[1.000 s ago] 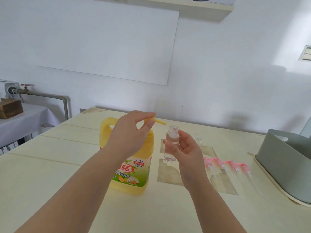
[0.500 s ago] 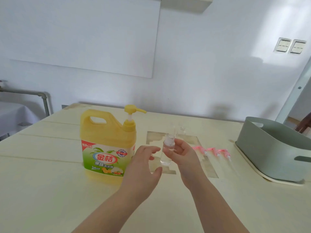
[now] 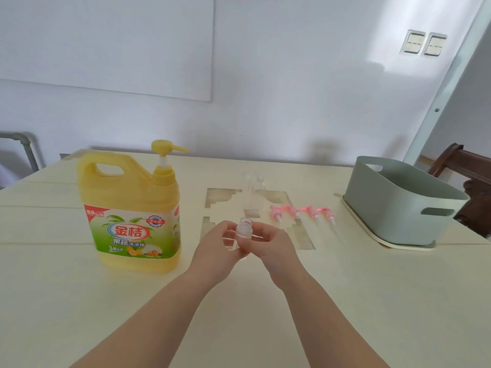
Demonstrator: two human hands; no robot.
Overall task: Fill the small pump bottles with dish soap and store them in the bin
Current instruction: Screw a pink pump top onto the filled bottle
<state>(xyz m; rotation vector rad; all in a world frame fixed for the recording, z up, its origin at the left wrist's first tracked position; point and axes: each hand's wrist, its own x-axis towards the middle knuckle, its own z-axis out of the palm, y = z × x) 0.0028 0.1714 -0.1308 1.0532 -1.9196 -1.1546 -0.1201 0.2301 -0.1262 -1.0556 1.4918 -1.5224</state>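
Right of the soap jug [image 3: 127, 213], left hand [image 3: 212, 248] and right hand [image 3: 275, 252] both pinch the uncapped small bottle [image 3: 244, 229].

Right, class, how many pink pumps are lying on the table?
4, side by side on the table between the held bottle and the bin: leftmost pump, second, third, rightmost. None looks hidden.

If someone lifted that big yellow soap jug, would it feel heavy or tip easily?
Likely heavy: the jug dwarfs the bottle. It stands broad and flat, so it should resist tipping. Its moulded handle probably gives a firm hold.
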